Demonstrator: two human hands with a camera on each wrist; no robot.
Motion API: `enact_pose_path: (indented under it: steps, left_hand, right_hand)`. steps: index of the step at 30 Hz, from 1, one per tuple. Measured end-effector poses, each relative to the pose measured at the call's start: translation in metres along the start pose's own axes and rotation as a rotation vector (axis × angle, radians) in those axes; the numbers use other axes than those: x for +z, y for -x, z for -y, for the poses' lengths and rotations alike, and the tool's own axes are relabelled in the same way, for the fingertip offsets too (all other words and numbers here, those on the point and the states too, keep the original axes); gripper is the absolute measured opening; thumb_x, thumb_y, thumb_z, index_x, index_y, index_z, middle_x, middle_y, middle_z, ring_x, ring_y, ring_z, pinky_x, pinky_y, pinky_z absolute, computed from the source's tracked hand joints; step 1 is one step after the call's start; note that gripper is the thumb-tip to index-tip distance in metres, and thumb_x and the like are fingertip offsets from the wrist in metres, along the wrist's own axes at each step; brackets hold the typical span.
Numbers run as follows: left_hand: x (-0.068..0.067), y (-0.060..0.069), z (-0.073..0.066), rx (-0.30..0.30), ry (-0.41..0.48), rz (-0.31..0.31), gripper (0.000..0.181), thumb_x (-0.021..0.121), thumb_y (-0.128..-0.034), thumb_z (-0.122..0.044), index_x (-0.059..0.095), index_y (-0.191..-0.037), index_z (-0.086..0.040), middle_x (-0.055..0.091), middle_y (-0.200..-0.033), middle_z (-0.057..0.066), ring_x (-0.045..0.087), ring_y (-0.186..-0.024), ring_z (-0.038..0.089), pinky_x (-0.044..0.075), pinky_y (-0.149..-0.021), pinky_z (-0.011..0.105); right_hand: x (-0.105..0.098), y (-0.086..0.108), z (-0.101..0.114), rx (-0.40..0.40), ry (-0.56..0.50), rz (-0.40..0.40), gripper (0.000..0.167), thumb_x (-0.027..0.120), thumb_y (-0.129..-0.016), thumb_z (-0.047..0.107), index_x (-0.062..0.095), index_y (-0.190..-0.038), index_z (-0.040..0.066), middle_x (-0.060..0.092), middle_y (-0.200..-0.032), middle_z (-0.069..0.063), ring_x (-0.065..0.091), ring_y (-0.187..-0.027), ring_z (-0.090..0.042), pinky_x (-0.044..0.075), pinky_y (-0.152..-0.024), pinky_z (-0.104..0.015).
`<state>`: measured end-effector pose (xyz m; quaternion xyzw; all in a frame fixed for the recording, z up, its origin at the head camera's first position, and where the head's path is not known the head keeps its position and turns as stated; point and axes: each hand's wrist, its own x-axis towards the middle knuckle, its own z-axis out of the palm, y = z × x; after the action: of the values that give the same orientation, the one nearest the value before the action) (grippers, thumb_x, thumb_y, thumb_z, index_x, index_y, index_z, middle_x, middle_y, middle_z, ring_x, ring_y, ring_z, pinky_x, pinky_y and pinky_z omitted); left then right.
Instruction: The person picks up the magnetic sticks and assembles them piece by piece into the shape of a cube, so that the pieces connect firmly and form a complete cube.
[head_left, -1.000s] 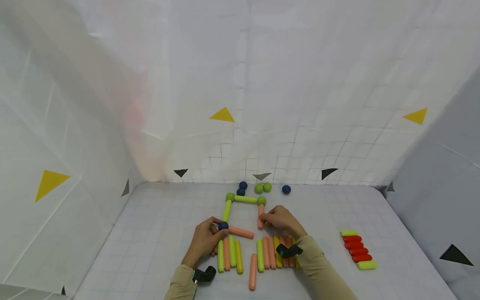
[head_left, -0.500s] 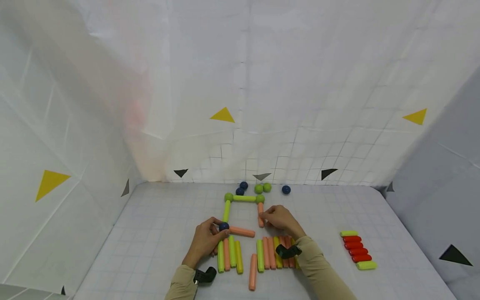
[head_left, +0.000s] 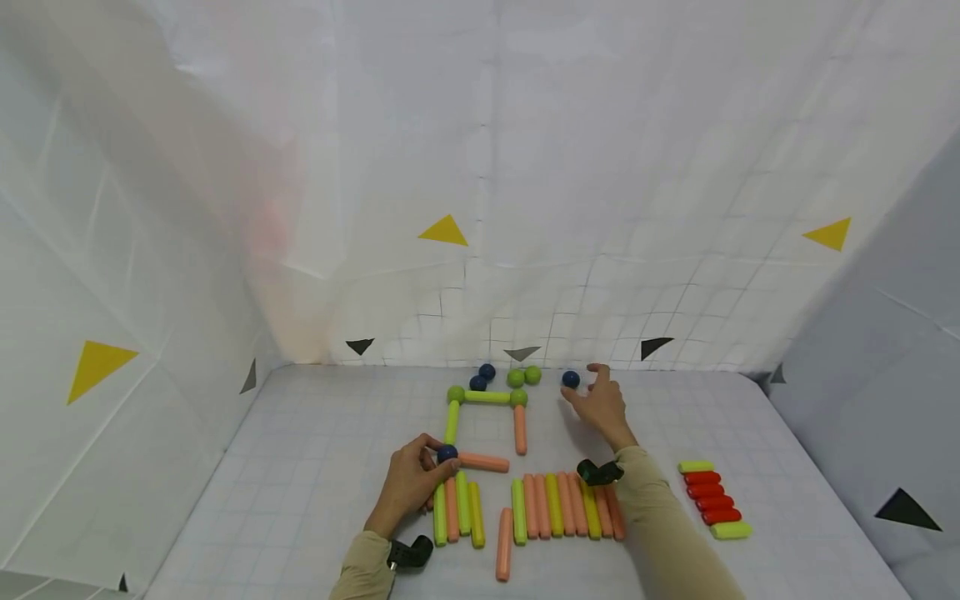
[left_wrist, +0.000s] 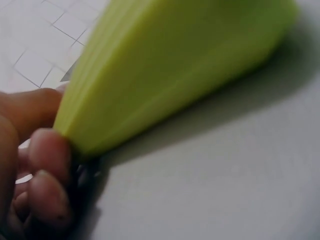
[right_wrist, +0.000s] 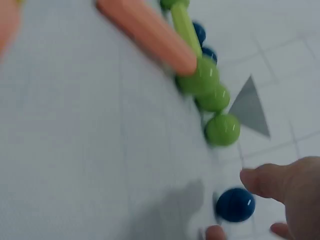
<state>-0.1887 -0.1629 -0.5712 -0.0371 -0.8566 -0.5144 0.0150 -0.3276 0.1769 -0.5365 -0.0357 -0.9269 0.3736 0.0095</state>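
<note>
My left hand [head_left: 408,482] pinches a dark blue ball [head_left: 447,452] at the near left corner of a partly joined stick-and-ball frame. From that ball a yellow-green stick [head_left: 452,423] runs back to a green ball [head_left: 456,395], and an orange stick [head_left: 483,462] points right. Another yellow-green stick [head_left: 487,397] links to a second green ball [head_left: 518,397], with an orange stick [head_left: 521,430] running toward me. My right hand [head_left: 603,408] holds nothing; its thumb and fingers are spread around a lone blue ball [right_wrist: 235,205], which shows a gap from the fingers in the right wrist view.
Two blue balls [head_left: 482,377] and two loose green balls [head_left: 524,376] lie near the back wall. Rows of sticks [head_left: 553,505] lie in front, with a single orange stick [head_left: 504,545] nearer me. Short red and yellow-green pieces [head_left: 710,492] form a column at right.
My right hand has let go of the orange stick at the frame's right side and moved back and right to the lone blue ball. My left hand stays on its ball.
</note>
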Motion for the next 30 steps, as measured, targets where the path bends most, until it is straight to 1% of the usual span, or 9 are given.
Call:
enact_pose_path:
  steps: [3,5,7,10,13,16,19,24,30]
  left_hand:
    - [0.001,0.001,0.000,-0.012,0.003,0.001,0.041,0.082,-0.0951,-0.034,0.065,-0.121,-0.006,0.058,-0.069,0.000,0.051,-0.040,0.008,0.045,-0.038,0.026]
    - [0.002,0.001,0.000,-0.019,-0.001,-0.008,0.044,0.082,-0.0945,-0.034,0.062,-0.124,-0.007,0.059,-0.069,0.000,0.051,-0.041,0.009,0.046,-0.039,0.026]
    - [0.003,0.001,0.000,-0.021,-0.007,-0.022,0.048,0.083,-0.0935,-0.034,0.060,-0.127,-0.008,0.060,-0.069,0.000,0.052,-0.042,0.010,0.046,-0.040,0.026]
    - [0.004,0.001,-0.001,-0.001,-0.026,-0.055,0.054,0.084,-0.0926,-0.035,0.058,-0.131,-0.008,0.061,-0.072,0.001,0.053,-0.048,0.010,0.047,-0.044,0.026]
    - [0.005,0.001,-0.001,0.029,-0.035,-0.079,0.052,0.084,-0.0927,-0.033,0.059,-0.130,-0.008,0.061,-0.075,0.001,0.053,-0.053,0.009,0.046,-0.048,0.025]
    - [0.005,0.001,-0.002,0.047,-0.025,-0.087,0.042,0.084,-0.0936,-0.030,0.062,-0.124,-0.009,0.062,-0.075,0.001,0.051,-0.048,0.008,0.045,-0.045,0.024]
    - [0.004,0.002,-0.002,0.057,-0.010,-0.088,0.035,0.083,-0.0945,-0.028,0.064,-0.118,-0.009,0.061,-0.074,0.001,0.048,-0.044,0.008,0.043,-0.041,0.025]
    - [0.005,0.003,0.000,0.051,-0.004,-0.086,0.033,0.083,-0.0948,-0.029,0.065,-0.116,-0.010,0.062,-0.076,0.001,0.050,-0.049,0.007,0.044,-0.045,0.024]
    - [0.005,0.001,0.000,0.040,0.017,-0.088,0.032,0.083,-0.0945,-0.026,0.066,-0.115,-0.008,0.062,-0.078,0.003,0.050,-0.045,0.008,0.045,-0.041,0.025]
  right_hand:
    - [0.000,-0.011,-0.010,-0.041,0.045,0.056,0.077,0.069,-0.101,0.039,0.032,-0.161,0.008,0.053,-0.135,-0.038,0.056,-0.117,-0.052,0.047,-0.094,-0.062]
    - [0.000,-0.016,-0.014,-0.092,0.074,0.097,0.072,0.068,-0.102,0.038,0.037,-0.160,0.010,0.053,-0.135,-0.037,0.056,-0.117,-0.051,0.048,-0.092,-0.062]
    - [0.000,-0.019,-0.015,-0.151,0.092,0.116,0.064,0.068,-0.102,0.035,0.045,-0.156,0.009,0.057,-0.132,-0.035,0.057,-0.116,-0.049,0.049,-0.091,-0.062]
    - [0.000,-0.020,-0.016,-0.201,0.098,0.129,0.051,0.068,-0.103,0.030,0.056,-0.145,0.005,0.060,-0.130,-0.035,0.056,-0.119,-0.051,0.048,-0.095,-0.064]
    - [0.000,-0.019,-0.016,-0.220,0.109,0.137,0.040,0.068,-0.102,0.023,0.062,-0.136,0.002,0.061,-0.134,-0.034,0.056,-0.126,-0.053,0.046,-0.104,-0.065]
    - [0.001,-0.015,-0.017,-0.222,0.115,0.152,0.036,0.070,-0.102,0.020,0.065,-0.132,0.001,0.062,-0.139,-0.032,0.058,-0.131,-0.050,0.047,-0.109,-0.063]
    - [0.000,-0.009,-0.016,-0.221,0.087,0.164,0.035,0.072,-0.101,0.018,0.067,-0.132,0.003,0.065,-0.138,-0.029,0.064,-0.124,-0.046,0.053,-0.103,-0.057]
    - [-0.002,0.006,-0.014,-0.230,0.016,0.179,0.034,0.077,-0.098,0.016,0.070,-0.130,0.005,0.070,-0.129,-0.024,0.072,-0.108,-0.037,0.061,-0.085,-0.045]
    - [-0.001,0.023,-0.009,-0.239,-0.031,0.232,0.033,0.083,-0.094,0.021,0.074,-0.123,0.007,0.076,-0.118,-0.015,0.074,-0.101,-0.028,0.060,-0.090,-0.046]
